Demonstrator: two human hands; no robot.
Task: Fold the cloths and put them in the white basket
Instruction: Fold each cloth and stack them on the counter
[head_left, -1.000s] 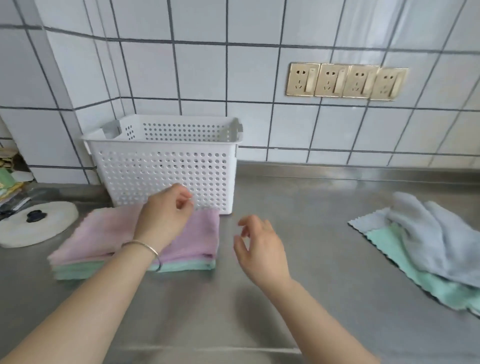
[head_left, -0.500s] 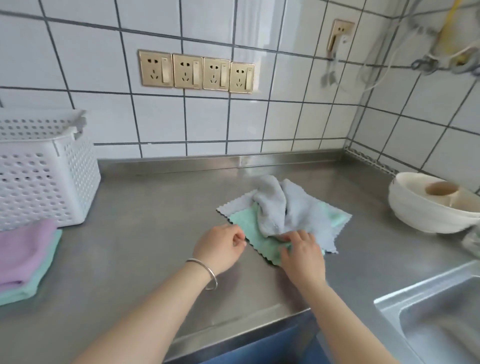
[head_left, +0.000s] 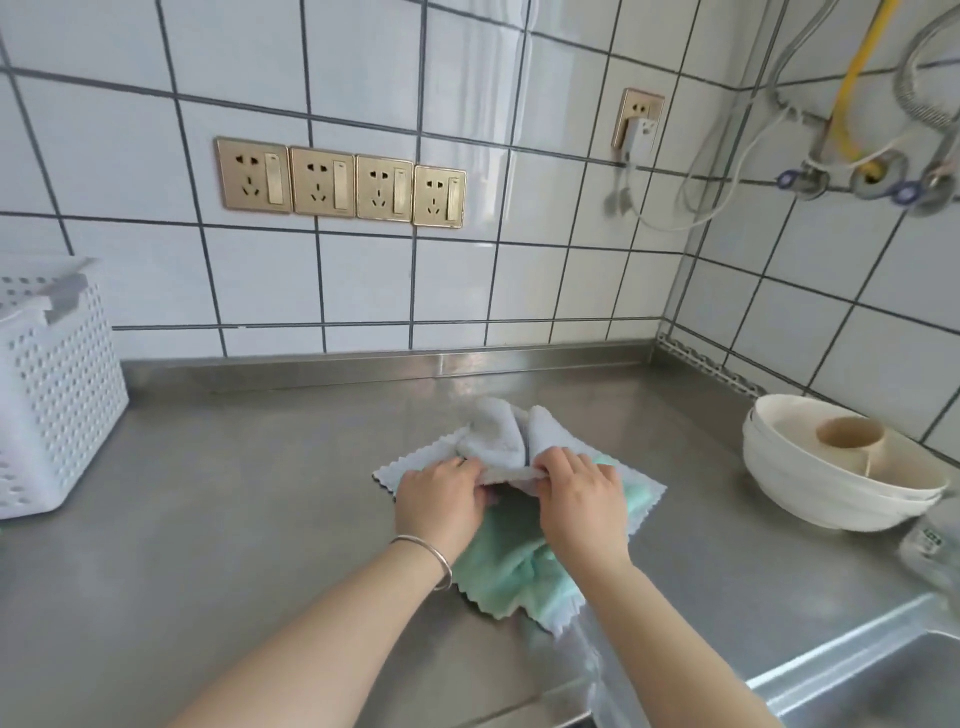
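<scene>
A crumpled grey cloth (head_left: 501, 436) lies on top of a mint-green cloth (head_left: 511, 566) in the middle of the steel counter. My left hand (head_left: 441, 501) and my right hand (head_left: 579, 491) sit side by side on the pile, both pinching the near edge of the grey cloth and lifting it slightly off the green one. The white perforated basket (head_left: 49, 384) stands at the far left against the tiled wall, partly cut off by the frame. The folded stack beside it is out of view.
Stacked white bowls (head_left: 841, 467) with a beige cup inside stand at the right. A sink (head_left: 883, 680) opens at the bottom right corner. Wall sockets (head_left: 340, 182) and hanging cables (head_left: 727, 156) are above the counter. The counter's front edge runs just below my forearms.
The view swung right from the basket and folded stack to the loose cloths. Both hands came onto the pile and took hold of the grey cloth's near edge.
</scene>
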